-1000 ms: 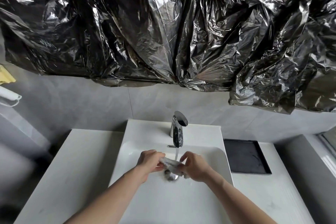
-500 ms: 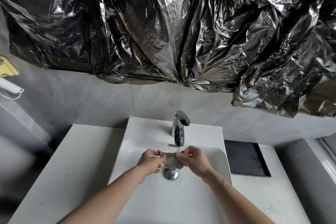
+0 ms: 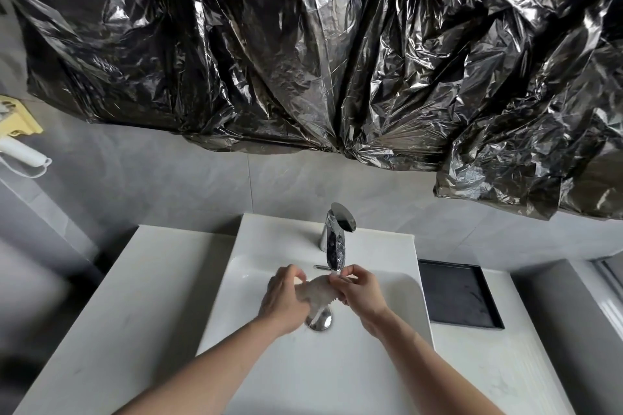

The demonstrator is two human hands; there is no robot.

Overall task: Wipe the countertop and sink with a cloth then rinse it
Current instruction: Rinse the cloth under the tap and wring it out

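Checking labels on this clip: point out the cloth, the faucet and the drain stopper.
cloth [image 3: 317, 293], head view, bunched middle between the hands
faucet [image 3: 334, 242], head view, chrome spout body
drain stopper [image 3: 320, 322], head view, chrome cap in the basin

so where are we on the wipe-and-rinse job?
Wiping looks finished, judging by position: the cloth is off the countertop and held over the sink drain. In hand: rinsing. The left hand and right hand both grip the cloth right under the faucet spout, where a thin stream seems to fall. Left: finishing the rinse; whether the surfaces are actually clean can't be judged.
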